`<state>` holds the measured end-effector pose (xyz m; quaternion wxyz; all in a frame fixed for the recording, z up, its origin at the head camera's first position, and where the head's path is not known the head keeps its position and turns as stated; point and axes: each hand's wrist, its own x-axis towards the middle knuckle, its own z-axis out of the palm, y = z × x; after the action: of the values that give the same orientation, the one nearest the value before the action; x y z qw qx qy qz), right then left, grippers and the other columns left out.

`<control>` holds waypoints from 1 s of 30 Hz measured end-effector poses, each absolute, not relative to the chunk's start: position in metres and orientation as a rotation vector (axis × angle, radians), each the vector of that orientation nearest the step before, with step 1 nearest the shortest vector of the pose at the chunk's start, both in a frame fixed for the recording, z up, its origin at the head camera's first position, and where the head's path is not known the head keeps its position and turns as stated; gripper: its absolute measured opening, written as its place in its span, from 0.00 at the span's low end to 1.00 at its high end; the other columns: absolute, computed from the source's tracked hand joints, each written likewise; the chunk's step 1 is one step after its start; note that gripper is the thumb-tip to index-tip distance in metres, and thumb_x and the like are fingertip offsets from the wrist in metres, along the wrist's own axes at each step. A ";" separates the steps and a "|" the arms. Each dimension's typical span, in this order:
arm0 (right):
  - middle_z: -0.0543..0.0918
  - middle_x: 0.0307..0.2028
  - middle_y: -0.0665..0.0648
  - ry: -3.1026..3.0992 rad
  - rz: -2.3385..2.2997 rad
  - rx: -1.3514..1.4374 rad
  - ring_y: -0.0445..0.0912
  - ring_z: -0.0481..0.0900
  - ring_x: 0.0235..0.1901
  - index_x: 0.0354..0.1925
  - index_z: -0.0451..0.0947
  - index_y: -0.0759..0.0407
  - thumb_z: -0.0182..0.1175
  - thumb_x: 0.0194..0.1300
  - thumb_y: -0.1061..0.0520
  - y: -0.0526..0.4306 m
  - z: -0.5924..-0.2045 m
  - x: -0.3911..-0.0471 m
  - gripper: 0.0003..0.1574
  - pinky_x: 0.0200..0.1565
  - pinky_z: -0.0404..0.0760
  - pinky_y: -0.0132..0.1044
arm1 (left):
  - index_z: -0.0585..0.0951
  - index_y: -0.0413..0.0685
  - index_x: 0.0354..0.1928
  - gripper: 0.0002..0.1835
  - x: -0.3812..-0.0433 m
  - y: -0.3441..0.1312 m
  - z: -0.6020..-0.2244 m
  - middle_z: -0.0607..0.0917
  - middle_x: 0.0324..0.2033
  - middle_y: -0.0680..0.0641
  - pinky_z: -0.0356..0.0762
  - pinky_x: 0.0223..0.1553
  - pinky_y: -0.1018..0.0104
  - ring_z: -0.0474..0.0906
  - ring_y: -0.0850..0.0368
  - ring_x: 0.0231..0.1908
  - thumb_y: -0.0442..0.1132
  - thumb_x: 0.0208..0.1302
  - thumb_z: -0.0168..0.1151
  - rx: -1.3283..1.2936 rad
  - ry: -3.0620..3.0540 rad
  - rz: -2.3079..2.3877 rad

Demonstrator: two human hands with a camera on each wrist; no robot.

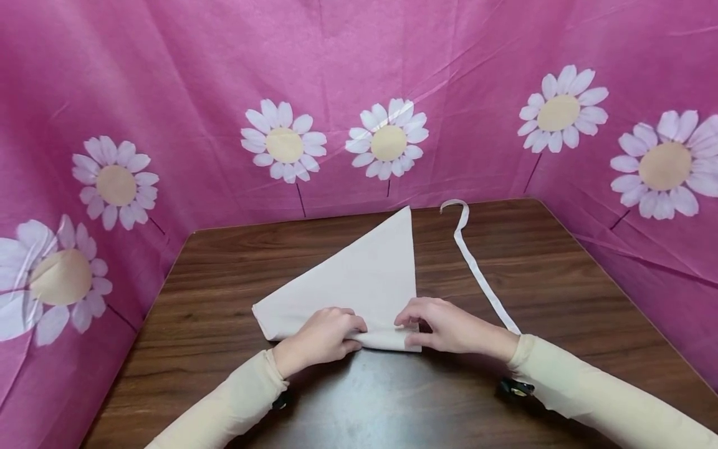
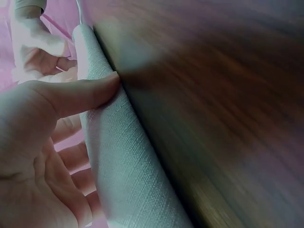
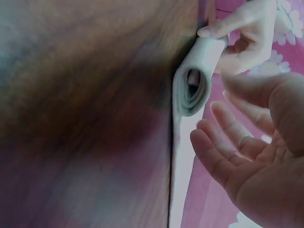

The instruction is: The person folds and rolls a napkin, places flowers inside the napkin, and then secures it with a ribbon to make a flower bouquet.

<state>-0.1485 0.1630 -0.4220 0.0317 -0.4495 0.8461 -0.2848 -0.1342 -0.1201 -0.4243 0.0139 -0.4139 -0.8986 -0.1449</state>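
A cream cloth (image 1: 359, 274) lies on the table, tapering to a point at the back, its near edge turned into a roll. My left hand (image 1: 322, 337) grips this roll about its middle, the thumb on the near side. In the left wrist view the thumb (image 2: 90, 95) presses on the woven fabric while the other fingers pass behind it. Close by the roll's right end is my right hand (image 1: 445, 327), its fingers loosely bent and apart. The right wrist view shows the spiral end of the rolled cloth (image 3: 204, 54) with several layers, beside those spread fingers.
A white ribbon (image 1: 473, 265) trails across the dark wooden table (image 1: 224, 262) from its back edge to the right sleeve (image 1: 583, 380). Pink fabric with daisies (image 1: 283, 143) hangs around the table's back and sides.
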 end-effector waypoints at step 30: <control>0.83 0.41 0.39 2.536 -0.771 -1.373 0.33 0.78 0.37 0.47 0.84 0.48 0.73 0.62 0.59 0.173 -0.423 -0.150 0.16 0.42 0.79 0.35 | 0.85 0.51 0.48 0.17 -0.133 -0.096 -0.417 0.84 0.36 0.57 0.74 0.38 0.64 0.75 0.63 0.33 0.46 0.58 0.76 -1.236 -2.993 -0.615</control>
<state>-0.1501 0.1733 -0.4232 0.0780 -0.4586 0.8469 -0.2576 -0.1333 -0.0964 -0.4169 -0.0770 -0.3740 -0.9053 -0.1860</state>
